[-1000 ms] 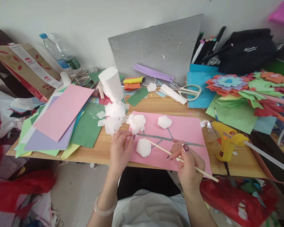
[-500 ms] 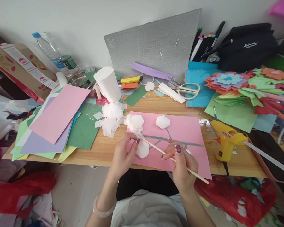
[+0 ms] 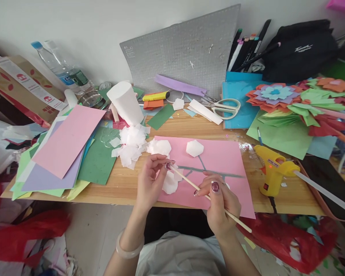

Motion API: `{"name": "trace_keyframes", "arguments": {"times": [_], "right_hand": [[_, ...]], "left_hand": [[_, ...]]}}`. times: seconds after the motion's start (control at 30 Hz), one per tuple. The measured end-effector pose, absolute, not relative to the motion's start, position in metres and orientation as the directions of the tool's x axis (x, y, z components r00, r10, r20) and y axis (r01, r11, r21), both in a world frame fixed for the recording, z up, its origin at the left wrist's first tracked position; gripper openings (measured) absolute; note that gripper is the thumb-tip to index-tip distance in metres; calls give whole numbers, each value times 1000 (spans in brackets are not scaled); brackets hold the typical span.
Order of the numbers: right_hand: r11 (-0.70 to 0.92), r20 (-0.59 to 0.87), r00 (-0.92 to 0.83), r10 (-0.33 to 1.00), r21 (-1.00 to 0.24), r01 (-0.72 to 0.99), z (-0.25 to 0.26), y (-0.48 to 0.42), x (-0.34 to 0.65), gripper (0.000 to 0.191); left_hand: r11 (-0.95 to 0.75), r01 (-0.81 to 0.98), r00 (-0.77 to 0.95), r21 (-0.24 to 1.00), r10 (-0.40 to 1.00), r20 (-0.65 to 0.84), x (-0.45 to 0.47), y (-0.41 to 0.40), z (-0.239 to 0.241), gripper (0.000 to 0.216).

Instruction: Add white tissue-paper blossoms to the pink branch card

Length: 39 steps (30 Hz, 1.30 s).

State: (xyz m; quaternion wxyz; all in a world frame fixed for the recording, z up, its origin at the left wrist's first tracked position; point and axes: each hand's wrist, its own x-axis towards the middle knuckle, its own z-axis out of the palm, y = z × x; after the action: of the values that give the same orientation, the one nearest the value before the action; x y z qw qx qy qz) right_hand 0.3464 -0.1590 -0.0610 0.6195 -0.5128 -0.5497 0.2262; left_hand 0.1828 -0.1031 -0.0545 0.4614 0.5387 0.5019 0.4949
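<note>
My right hand (image 3: 222,203) grips a thin wooden stick (image 3: 186,179) that slants from lower right up to my left fingertips. My left hand (image 3: 152,180) pinches a small piece of white tissue paper (image 3: 177,174) around the stick's tip; the fingers partly hide it. Both hands are over a pink sheet (image 3: 232,153) with grey-green branch lines (image 3: 202,170). A white paper blossom (image 3: 194,148) rests on its upper part, another (image 3: 170,184) lies below my left hand, and part of a third shows behind my right hand. More white tissue pieces (image 3: 159,147) lie at the sheet's upper left corner.
A tissue roll (image 3: 125,103) stands behind a heap of tissue pieces (image 3: 130,143). Coloured paper (image 3: 70,140) is stacked at left. A yellow glue gun (image 3: 271,168) with its red light on stands at right, near scissors (image 3: 228,109) and paper flowers (image 3: 274,94).
The stick's tip and my left fingers have risen slightly, and the white piece at the tip shows more. The whole view has shifted a little.
</note>
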Motion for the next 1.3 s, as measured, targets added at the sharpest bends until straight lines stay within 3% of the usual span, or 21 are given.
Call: {"name": "trace_keyframes", "arguments": {"times": [0.2,0.5,0.7,0.9,1.0,1.3], "right_hand": [[384,466,316,826,-877,289,-58,-147,348,41],[315,437,319,841,-875,367,-39,-112,345,41],[310,394,242,887,-895,319,-30,-113,341,42],[325,362,398,843,-932,159,-30,-127,352,43],[319,344,338,876,-939,131,-31,-137,355,42],[395,474,109,874,-823,409,-42,-134,328,35]], "left_hand": [[-133,328,5,935,990,139,179,-83,-42,19],[-294,325,221,899,948,230,165,-29,-21,29],[-185,229,132,956,979,158,155,-32,-27,24],[-55,44,60,997,997,53,145,-56,-23,21],[-39,33,2,999,999,39,142,-67,-27,23],[-84,80,-161,993,982,97,151,-66,-35,18]]}}
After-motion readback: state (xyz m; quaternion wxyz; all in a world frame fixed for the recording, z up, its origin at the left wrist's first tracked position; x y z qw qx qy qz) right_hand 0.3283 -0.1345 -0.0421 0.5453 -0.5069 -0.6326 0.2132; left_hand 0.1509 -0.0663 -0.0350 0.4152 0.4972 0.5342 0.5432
